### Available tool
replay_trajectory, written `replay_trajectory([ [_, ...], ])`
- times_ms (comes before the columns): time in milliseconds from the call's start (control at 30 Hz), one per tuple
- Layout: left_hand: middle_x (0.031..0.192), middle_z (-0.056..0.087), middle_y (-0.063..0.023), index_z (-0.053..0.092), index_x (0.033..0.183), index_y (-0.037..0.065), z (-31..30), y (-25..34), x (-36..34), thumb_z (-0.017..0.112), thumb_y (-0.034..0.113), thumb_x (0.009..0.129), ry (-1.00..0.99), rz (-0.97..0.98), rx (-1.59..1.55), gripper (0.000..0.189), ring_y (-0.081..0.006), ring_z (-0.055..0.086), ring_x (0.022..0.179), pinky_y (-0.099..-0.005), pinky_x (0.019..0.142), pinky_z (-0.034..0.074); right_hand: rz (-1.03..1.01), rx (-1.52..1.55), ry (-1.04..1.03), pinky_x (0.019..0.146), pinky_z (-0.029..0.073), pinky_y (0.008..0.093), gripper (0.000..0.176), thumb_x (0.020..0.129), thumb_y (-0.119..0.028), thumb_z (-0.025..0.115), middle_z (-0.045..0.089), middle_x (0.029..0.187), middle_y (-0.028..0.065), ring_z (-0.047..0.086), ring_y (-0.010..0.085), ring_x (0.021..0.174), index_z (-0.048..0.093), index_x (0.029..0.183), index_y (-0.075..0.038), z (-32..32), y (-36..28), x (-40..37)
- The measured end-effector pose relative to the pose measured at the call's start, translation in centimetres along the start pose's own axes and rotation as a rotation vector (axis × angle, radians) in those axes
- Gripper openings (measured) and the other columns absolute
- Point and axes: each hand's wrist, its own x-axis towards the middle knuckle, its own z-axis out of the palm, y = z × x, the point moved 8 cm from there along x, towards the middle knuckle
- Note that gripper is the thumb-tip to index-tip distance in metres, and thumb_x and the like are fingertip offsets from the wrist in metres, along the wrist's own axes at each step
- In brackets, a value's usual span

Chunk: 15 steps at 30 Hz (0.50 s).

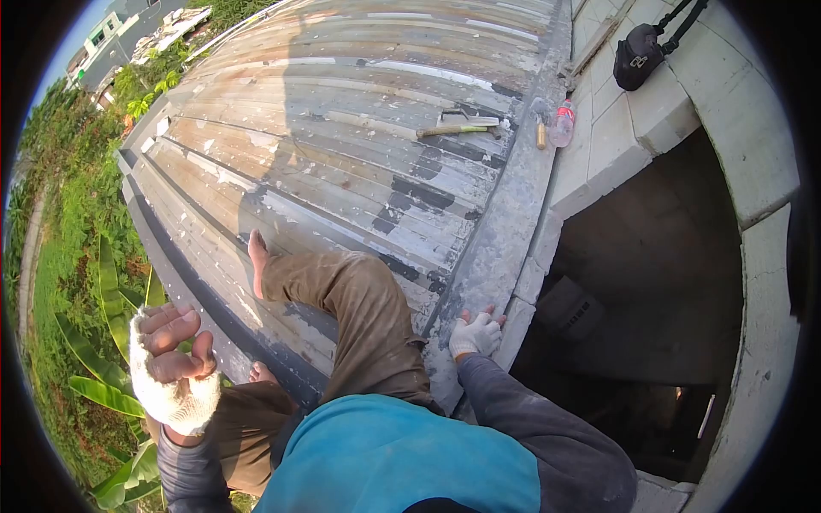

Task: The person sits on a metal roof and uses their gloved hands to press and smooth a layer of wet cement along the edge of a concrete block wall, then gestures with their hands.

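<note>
My left hand (pixel 178 368), in a white glove with bare fingertips, is raised at the lower left over the roof's edge. Its fingers are curled in towards the palm, and nothing shows between them. Gloved as well, my right hand (pixel 477 333) rests on the grey ledge (pixel 479 248) beside the dark opening, its fingers apart. My knee in brown trousers (pixel 368 316) is bent between the two hands, and a bare foot (pixel 258 263) stands on the metal roof (pixel 342 171).
A hammer-like tool (pixel 457 129) lies on the roof. Near the block wall are a clear bottle (pixel 562 125) and a brush with a wooden handle (pixel 540 132). A black bag (pixel 638 58) sits on the blocks. The dark opening (pixel 650 282) lies right; plants (pixel 85 274) grow below left.
</note>
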Motion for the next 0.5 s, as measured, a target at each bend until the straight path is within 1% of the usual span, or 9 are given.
replay_trajectory([
  [300,0.107,0.073,-0.0144,0.049,0.084,0.012,-0.09,-0.05,-0.15,0.075,-0.002,0.089,-0.028,0.001,-0.011,0.029,-0.0347,0.068,0.103,-0.0529,0.097,0.048,-0.008,-0.005,0.001,0.114,0.031,0.0549,0.078,0.095,-0.057,0.056,0.032,0.157,0.0318,0.041,0.0438,0.137,0.037,0.158,-0.014,0.17,0.12,0.10],
  [500,0.110,0.073,-0.0154,0.049,0.084,0.011,-0.25,-0.30,-0.43,0.076,0.003,0.090,-0.012,-0.006,-0.027,0.029,-0.0361,0.067,0.105,-0.0536,0.098,0.047,-0.015,-0.009,0.017,0.114,0.030,0.0552,0.079,0.096,-0.057,0.056,0.033,0.157,0.0322,0.041,0.0439,0.137,0.036,0.158,-0.014,0.41,0.18,0.12],
])
